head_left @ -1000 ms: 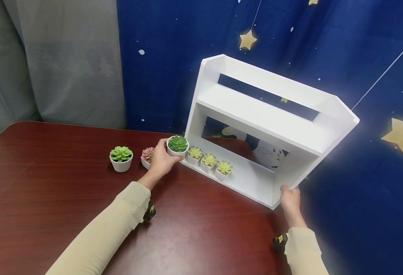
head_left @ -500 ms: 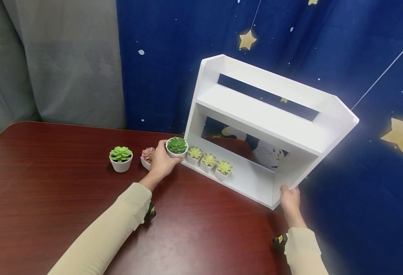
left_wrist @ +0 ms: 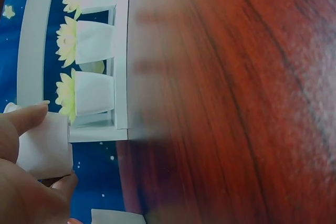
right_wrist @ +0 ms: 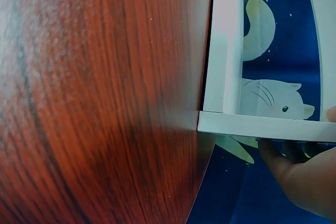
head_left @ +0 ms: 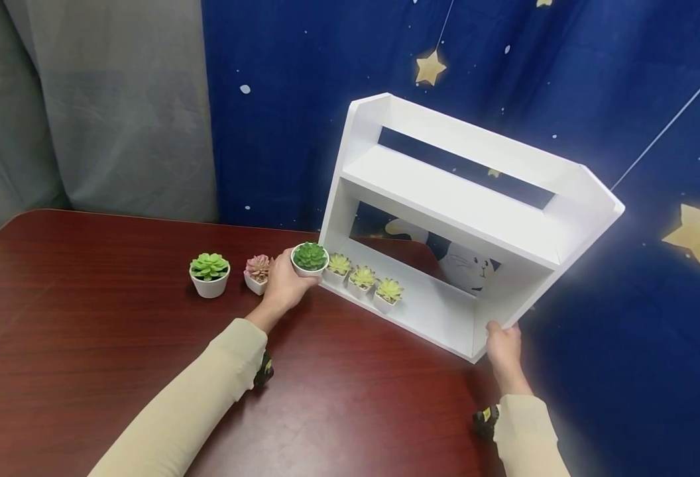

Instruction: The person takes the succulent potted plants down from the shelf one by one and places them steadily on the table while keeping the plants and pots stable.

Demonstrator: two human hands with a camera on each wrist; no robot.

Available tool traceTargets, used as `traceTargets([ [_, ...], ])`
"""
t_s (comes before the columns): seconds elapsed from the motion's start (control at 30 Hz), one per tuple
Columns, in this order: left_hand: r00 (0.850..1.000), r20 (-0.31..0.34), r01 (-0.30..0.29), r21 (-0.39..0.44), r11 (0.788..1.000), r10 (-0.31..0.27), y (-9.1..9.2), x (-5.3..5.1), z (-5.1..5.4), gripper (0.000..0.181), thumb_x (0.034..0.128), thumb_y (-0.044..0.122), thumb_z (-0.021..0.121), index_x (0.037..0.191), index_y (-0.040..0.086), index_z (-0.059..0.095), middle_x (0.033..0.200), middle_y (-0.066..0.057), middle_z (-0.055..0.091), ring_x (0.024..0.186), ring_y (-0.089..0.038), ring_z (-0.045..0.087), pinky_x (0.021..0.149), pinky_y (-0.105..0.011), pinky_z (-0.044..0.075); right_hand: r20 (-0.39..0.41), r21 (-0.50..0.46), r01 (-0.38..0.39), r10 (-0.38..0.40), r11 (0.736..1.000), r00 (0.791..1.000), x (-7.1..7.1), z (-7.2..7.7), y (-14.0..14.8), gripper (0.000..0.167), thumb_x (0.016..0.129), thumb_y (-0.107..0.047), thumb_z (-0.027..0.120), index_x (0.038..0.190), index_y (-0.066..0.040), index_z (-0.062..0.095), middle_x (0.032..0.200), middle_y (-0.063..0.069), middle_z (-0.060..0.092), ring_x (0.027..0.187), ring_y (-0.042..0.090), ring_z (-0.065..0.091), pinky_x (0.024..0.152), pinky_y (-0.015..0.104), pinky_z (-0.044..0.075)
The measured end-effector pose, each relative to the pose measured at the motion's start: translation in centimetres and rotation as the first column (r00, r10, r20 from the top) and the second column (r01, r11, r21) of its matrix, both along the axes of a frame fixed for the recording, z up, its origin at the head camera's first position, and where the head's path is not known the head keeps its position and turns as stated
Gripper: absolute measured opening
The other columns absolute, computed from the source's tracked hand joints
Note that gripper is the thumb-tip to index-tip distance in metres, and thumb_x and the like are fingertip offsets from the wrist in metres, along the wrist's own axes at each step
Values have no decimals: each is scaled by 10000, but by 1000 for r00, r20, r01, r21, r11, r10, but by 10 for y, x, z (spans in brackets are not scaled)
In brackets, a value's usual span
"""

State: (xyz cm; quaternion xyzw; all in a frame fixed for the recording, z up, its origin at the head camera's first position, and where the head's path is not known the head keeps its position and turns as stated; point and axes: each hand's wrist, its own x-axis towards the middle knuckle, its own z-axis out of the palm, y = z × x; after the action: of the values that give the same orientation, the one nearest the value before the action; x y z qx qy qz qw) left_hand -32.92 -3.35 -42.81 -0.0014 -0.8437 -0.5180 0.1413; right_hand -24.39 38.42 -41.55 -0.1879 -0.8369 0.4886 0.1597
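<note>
In the head view my left hand [head_left: 284, 286] grips the white pot of a dark green succulent [head_left: 309, 257], held beside the shelf's left end. The left wrist view shows thumb and fingers round this pot [left_wrist: 46, 145], close to the shelf's lower corner. A white two-tier shelf [head_left: 445, 211] stands angled on the table. Several pale yellow succulents, the middle one [head_left: 362, 278] among them, stand in a row on its lower board. My right hand [head_left: 504, 346] holds the shelf's right side panel [right_wrist: 262, 125] near the bottom; some of its fingers are hidden behind the panel.
A pink succulent [head_left: 257, 270] in a white pot stands just left of my left hand, partly covered by it. Farther left is a bright green succulent [head_left: 209, 273]. The dark red table [head_left: 350, 404] ends near the blue star-patterned curtain [head_left: 284, 132] behind.
My left hand has lowered the dark green succulent slightly, beside the shelf's left end. More of the pink succulent shows now. The right hand and the shelf stay in place.
</note>
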Motion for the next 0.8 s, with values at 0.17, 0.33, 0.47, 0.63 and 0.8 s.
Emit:
traceTargets([
  [0.17,1000,-5,10,13,1000,-10,1,0,-3,765,719,121,876,1366,-44,504,1346,-243,606,1283,-386,555,1160,-499,393,-15,-4,-6,6,1000,1000,-1,-1,1,532,999,-96,364,1490,99,301,1438,364,448,1383,489,423,1200,593,304],
  [0.33,1000,7,20,42,999,-20,2,-1,-6,777,715,125,879,1373,-46,503,1352,-241,610,1275,-383,565,1129,-496,429,-10,-14,-14,14,1000,1000,-1,-1,1,537,1002,-93,363,1505,82,292,1454,352,444,1392,479,422,1199,593,312],
  [0.47,999,30,26,48,999,-28,3,-2,-9,789,714,126,883,1381,-41,497,1359,-239,608,1280,-385,563,1128,-494,430,-6,-14,-14,14,1000,1000,-2,0,0,548,1003,-98,361,1512,84,278,1457,360,435,1399,491,410,1202,599,304],
  [0.63,999,36,29,40,999,-31,4,-4,-13,795,706,135,894,1380,-34,508,1354,-235,618,1279,-388,568,1128,-486,429,-1,-16,-16,16,1000,1000,-1,1,1,550,1006,-96,359,1515,90,267,1463,366,422,1415,498,387,1209,603,288],
  [0.8,997,42,56,44,997,-58,3,-2,-16,816,700,149,899,1394,-32,511,1355,-236,625,1274,-379,582,1131,-477,434,2,-17,-11,12,1000,1000,-1,0,2,548,1006,-99,367,1509,97,274,1465,367,418,1424,496,374,1214,601,278],
])
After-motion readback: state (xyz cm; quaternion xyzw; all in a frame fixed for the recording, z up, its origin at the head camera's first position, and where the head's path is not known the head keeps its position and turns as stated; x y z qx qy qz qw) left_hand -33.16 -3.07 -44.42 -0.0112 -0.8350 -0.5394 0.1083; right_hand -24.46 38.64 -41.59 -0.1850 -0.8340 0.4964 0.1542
